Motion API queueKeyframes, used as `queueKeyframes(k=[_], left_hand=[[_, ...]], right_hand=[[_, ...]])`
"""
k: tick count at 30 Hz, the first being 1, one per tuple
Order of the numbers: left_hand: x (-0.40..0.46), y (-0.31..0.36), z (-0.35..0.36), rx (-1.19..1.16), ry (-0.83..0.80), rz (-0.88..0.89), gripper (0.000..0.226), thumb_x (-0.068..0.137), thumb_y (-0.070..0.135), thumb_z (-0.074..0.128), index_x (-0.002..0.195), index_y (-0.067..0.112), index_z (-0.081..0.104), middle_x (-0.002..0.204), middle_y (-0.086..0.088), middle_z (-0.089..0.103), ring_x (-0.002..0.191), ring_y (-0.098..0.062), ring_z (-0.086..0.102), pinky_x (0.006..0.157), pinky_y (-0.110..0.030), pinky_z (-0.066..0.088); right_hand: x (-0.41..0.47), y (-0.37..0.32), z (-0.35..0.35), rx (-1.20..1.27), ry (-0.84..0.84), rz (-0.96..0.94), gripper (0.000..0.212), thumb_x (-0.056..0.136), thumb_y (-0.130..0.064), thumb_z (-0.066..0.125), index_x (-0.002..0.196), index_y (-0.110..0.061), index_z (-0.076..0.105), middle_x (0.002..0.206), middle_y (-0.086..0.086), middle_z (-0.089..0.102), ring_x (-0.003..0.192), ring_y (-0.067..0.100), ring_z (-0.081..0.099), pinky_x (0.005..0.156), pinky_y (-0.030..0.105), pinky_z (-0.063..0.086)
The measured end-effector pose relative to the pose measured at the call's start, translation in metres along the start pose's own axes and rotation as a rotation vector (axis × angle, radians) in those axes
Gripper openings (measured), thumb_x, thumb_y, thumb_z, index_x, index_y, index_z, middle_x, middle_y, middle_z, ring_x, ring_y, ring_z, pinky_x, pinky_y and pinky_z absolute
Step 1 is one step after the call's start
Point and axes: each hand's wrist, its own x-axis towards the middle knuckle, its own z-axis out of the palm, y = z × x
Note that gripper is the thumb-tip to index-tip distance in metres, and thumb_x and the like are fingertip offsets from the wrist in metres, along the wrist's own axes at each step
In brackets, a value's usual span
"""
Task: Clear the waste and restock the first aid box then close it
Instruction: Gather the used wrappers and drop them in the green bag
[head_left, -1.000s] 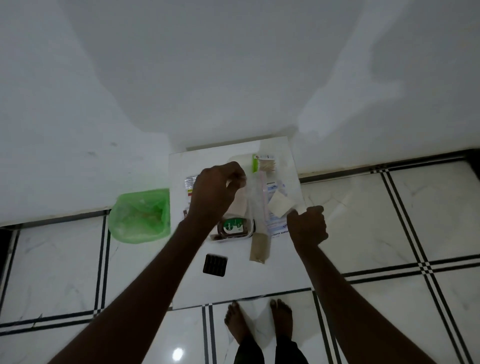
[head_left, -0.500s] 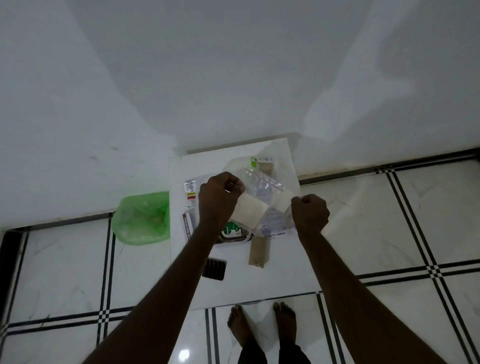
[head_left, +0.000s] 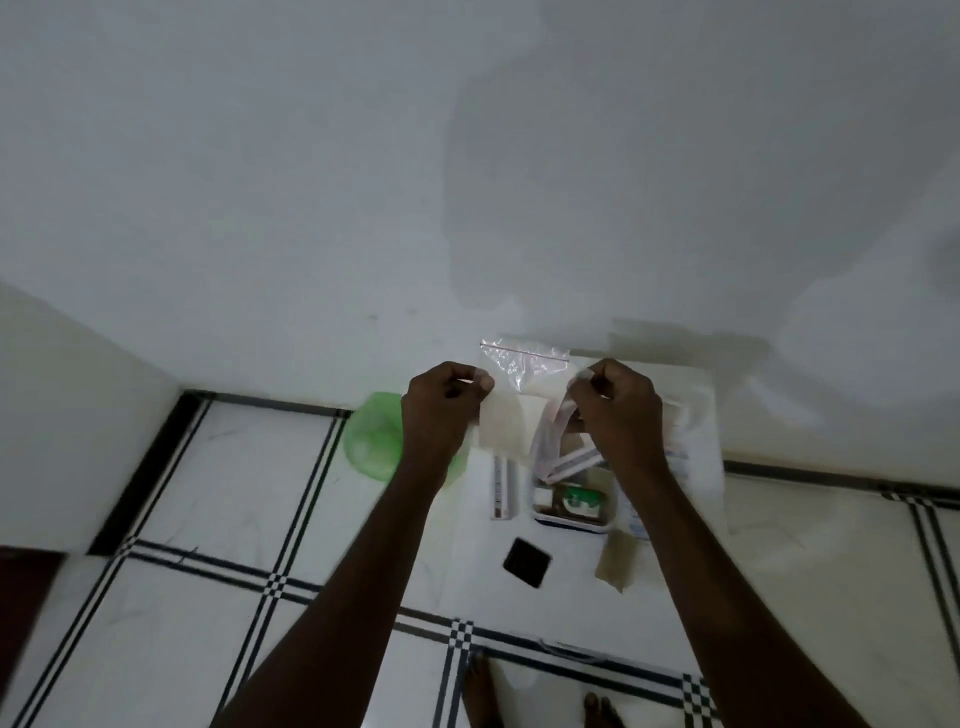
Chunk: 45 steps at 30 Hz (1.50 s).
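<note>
A clear zip bag (head_left: 522, 366) is held up, pinched closed-fisted by left hand (head_left: 441, 410) and right hand (head_left: 615, 402), above the first aid box (head_left: 571, 506).

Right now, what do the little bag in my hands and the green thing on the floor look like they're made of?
The small zip bag looks like thin clear plastic film: see-through, crinkled, glinting, with a pink seal strip along its top. The pale flat pad in it looks like gauze or paper; the blur leaves that open. The green bag looks like thin translucent plastic: soft, bulging and slightly glossy.
</note>
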Motion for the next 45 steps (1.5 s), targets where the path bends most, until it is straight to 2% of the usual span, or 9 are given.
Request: queueKeyframes(k=[11, 20, 23, 26, 28, 31, 36, 41, 45], left_hand=[[0.102, -0.141, -0.151, -0.041, 0.17, -0.296, 0.007, 0.081, 0.018, 0.078, 0.086, 0.014, 0.074, 0.082, -0.011, 0.076, 0.076, -0.028, 0.075, 0.073, -0.049, 0.063], [0.248, -0.335, -0.197, 0.044, 0.1, -0.485, 0.017, 0.085, 0.016, 0.073, 0.099, 0.007, 0.073, 0.065, -0.005, 0.069, 0.071, -0.025, 0.071, 0.083, -0.044, 0.06], [0.29, -0.404, -0.194, 0.077, 0.023, -0.558, 0.032, 0.085, 0.013, 0.07, 0.116, 0.007, 0.068, 0.084, -0.013, 0.077, 0.083, -0.025, 0.074, 0.083, -0.035, 0.059], [0.323, -0.46, -0.178, -0.019, -0.112, -0.661, 0.047, 0.082, 0.002, 0.066, 0.128, 0.003, 0.058, 0.099, -0.011, 0.068, 0.074, -0.018, 0.066, 0.062, -0.018, 0.053], [0.34, -0.495, -0.162, -0.112, -0.162, -0.726, 0.053, 0.072, 0.006, 0.063, 0.124, -0.003, 0.055, 0.109, -0.016, 0.063, 0.097, -0.029, 0.066, 0.076, -0.026, 0.055], [0.354, -0.536, -0.145, -0.129, -0.27, -0.763, 0.06, 0.087, 0.004, 0.052, 0.145, -0.001, 0.038, 0.145, -0.025, 0.048, 0.129, -0.036, 0.053, 0.104, -0.043, 0.045], [0.347, -0.533, -0.151, -0.307, -0.183, -0.824, 0.035, 0.094, -0.01, 0.048, 0.128, -0.006, 0.054, 0.091, -0.017, 0.056, 0.066, -0.013, 0.057, 0.06, -0.015, 0.049], [0.326, -0.459, -0.175, -0.443, -0.153, -0.808, 0.023, 0.096, 0.001, 0.052, 0.117, -0.001, 0.06, 0.098, -0.017, 0.06, 0.079, -0.021, 0.059, 0.069, -0.02, 0.049], [0.3, -0.386, -0.186, -0.431, -0.149, -0.647, 0.027, 0.096, 0.01, 0.057, 0.119, 0.0, 0.066, 0.111, -0.022, 0.069, 0.098, -0.026, 0.066, 0.095, -0.038, 0.054]], right_hand=[[0.009, 0.019, 0.258, -0.199, -0.185, 0.139, 0.018, 0.072, -0.03, 0.05, 0.068, -0.015, 0.059, 0.07, 0.006, 0.07, 0.068, 0.035, 0.07, 0.071, 0.045, 0.059], [0.078, 0.176, 0.481, -0.21, -0.254, 0.525, 0.012, 0.065, -0.02, 0.061, 0.057, -0.013, 0.056, 0.071, 0.016, 0.069, 0.073, 0.039, 0.071, 0.069, 0.055, 0.059], [0.095, 0.211, 0.529, -0.133, -0.284, 0.708, 0.005, 0.074, -0.007, 0.061, 0.069, -0.006, 0.06, 0.08, 0.019, 0.069, 0.069, 0.032, 0.069, 0.07, 0.051, 0.061], [0.111, 0.246, 0.562, -0.023, -0.295, 0.855, 0.006, 0.085, -0.007, 0.061, 0.083, -0.002, 0.06, 0.081, 0.016, 0.064, 0.066, 0.028, 0.062, 0.063, 0.038, 0.056], [0.122, 0.275, 0.58, 0.015, -0.331, 0.883, 0.011, 0.089, -0.018, 0.058, 0.096, -0.009, 0.059, 0.093, 0.014, 0.061, 0.082, 0.028, 0.06, 0.07, 0.036, 0.049], [0.132, 0.302, 0.592, 0.036, -0.325, 0.904, 0.007, 0.092, -0.02, 0.054, 0.096, -0.015, 0.056, 0.108, 0.015, 0.057, 0.103, 0.029, 0.057, 0.087, 0.042, 0.045], [0.13, 0.3, 0.587, 0.067, -0.333, 0.927, 0.034, 0.096, -0.022, 0.05, 0.127, -0.01, 0.052, 0.127, 0.018, 0.059, 0.11, 0.03, 0.057, 0.094, 0.046, 0.047], [0.115, 0.247, 0.556, 0.126, -0.314, 0.893, 0.035, 0.095, -0.023, 0.05, 0.126, -0.008, 0.056, 0.126, 0.018, 0.063, 0.108, 0.03, 0.061, 0.09, 0.042, 0.049], [0.101, 0.18, 0.515, 0.196, -0.301, 0.804, 0.032, 0.096, -0.021, 0.05, 0.122, -0.004, 0.059, 0.124, 0.019, 0.064, 0.109, 0.031, 0.062, 0.092, 0.042, 0.049]])
